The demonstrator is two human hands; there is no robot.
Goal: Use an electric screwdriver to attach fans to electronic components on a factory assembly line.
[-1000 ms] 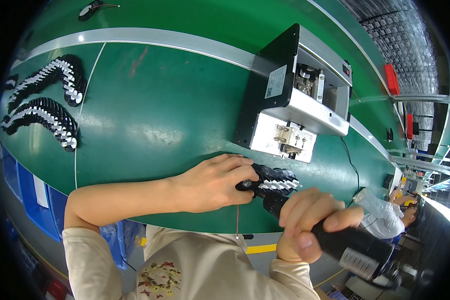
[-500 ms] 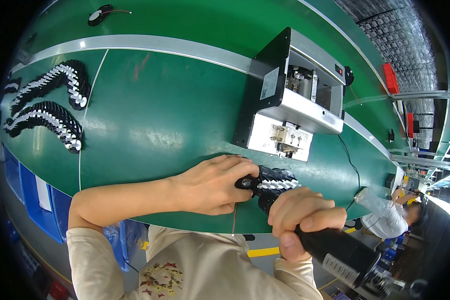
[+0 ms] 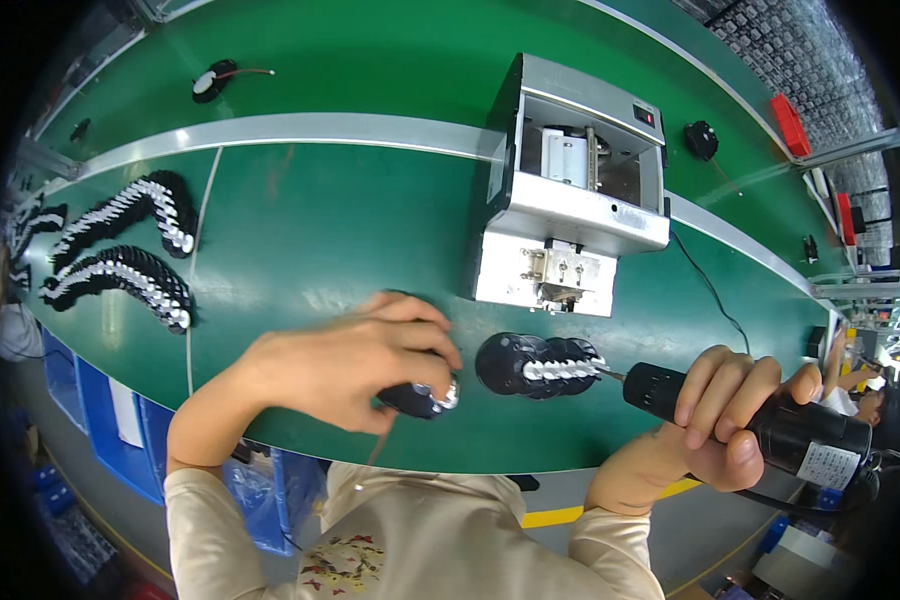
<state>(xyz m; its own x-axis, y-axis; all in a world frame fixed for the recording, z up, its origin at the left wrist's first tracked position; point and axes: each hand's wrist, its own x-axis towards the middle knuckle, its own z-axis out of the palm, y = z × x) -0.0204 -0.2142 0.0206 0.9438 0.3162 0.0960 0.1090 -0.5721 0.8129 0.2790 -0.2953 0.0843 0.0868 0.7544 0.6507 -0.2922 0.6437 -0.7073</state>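
My left hand (image 3: 355, 360) is closed around a round black part (image 3: 417, 398) with a shiny white end, just above the green bench. A thin reddish wire hangs from it, ending in a small white plug (image 3: 360, 487). To its right lies a short row of overlapping round black parts (image 3: 545, 365) with white pieces along the middle. My right hand (image 3: 725, 415) grips a black electric screwdriver (image 3: 660, 392), held nearly level. Its thin bit points left, with the tip at the row's right end; whether it touches cannot be made out.
A metal bench machine (image 3: 580, 220) stands behind the row, its black cable (image 3: 715, 290) running right. Two long curved rows of black-and-white parts (image 3: 120, 280) lie at the left. Blue bins (image 3: 80, 395) sit below the bench's left edge. A co-worker (image 3: 855, 390) is at far right.
My left hand has drawn left with the round black part, apart from the row. The screwdriver has swung up to nearly level and shifted right. The whole view has shifted a little.
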